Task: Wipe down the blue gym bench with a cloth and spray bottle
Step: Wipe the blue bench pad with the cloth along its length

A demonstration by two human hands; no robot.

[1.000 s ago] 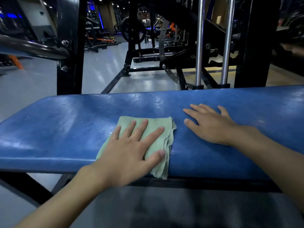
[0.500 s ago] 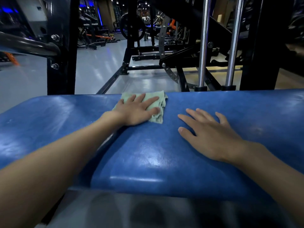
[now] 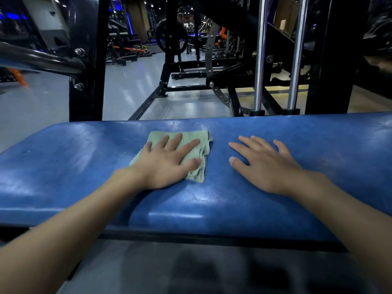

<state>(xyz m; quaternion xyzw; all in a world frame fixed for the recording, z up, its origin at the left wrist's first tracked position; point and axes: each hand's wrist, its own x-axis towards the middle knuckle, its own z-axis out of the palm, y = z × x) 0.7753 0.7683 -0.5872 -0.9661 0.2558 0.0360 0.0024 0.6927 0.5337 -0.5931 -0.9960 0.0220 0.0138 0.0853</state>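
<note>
Left fingers [image 3: 192, 144]: straight, slightly spread, lying flat on top of the cloth.
Left hand [image 3: 167, 166]: palm down, pressing the cloth onto the pad; thumb tip rests by the cloth's bunched right side.
Cloth [image 3: 158, 137]: pale green, folded, flat under the left fingers; its edge shows just past the fingertips, layered folds hang beside the thumb.
Right fingers [image 3: 240, 147]: straight, spread, flat on bare pad.
Right hand [image 3: 267, 166]: palm down, just right of the cloth, not touching it.
Bench [image 3: 74, 166]: blue, padded, glossy, under both hands; cloth sits near its far edge; pale streaks left of the left fingers.
Beyond right fingertips: two chrome rods [image 3: 259, 60], upright.
Beyond and left of left fingertips: black post [image 3: 87, 60], grey floor [image 3: 131, 85].
</note>
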